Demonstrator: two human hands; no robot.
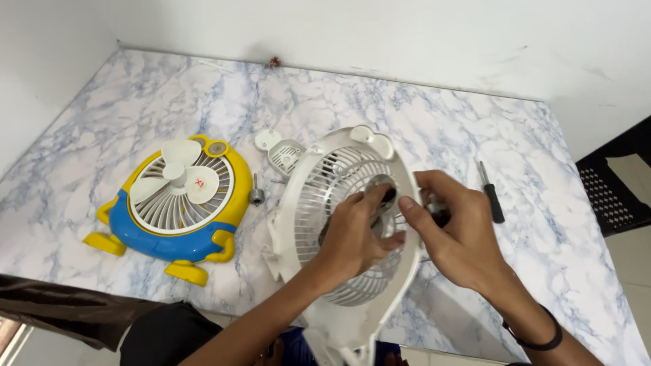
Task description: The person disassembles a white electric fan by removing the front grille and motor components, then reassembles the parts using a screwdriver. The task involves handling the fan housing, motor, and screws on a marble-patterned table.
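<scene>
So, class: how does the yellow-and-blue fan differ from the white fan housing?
The yellow-and-blue fan lies flat on the marble table, untouched; the white fan housing is tilted up, held by the left hand and right hand. The yellow-and-blue fan shows its blades; the white housing shows none. Both have round slatted grilles.

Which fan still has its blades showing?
The yellow and blue fan lying on the table: its white blades show. The white fan housing in the hands shows only grille.
</scene>
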